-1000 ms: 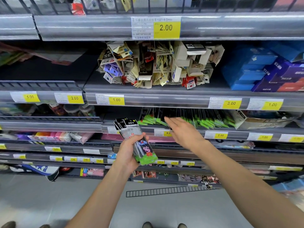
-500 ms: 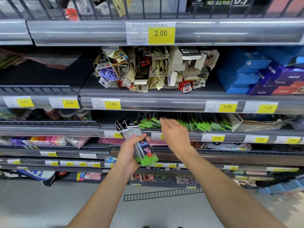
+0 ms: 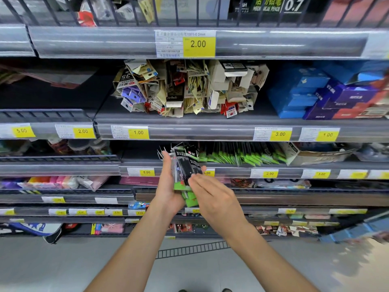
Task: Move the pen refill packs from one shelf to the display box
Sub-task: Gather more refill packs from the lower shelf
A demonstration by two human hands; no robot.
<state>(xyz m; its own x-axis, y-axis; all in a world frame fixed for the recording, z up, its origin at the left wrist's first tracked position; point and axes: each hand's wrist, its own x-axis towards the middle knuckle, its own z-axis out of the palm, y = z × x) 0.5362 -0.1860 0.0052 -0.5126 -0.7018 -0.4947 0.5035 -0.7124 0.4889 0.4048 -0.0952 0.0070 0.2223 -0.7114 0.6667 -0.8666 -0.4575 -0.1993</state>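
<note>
Green-and-black pen refill packs (image 3: 184, 171) sit bunched in a shopper's left hand (image 3: 168, 186), its fingers wrapped round the stack in front of the stationery shelf (image 3: 231, 168). The right hand (image 3: 212, 197) meets the bundle with fingertips on it; whether it pinches a pack cannot be told. More matching packs (image 3: 240, 157) lie in a row on that shelf, so gathering looks partly done. Beside them stands an open cardboard display box (image 3: 315, 154), its contents unclear; no handheld pack has reached it yet.
</note>
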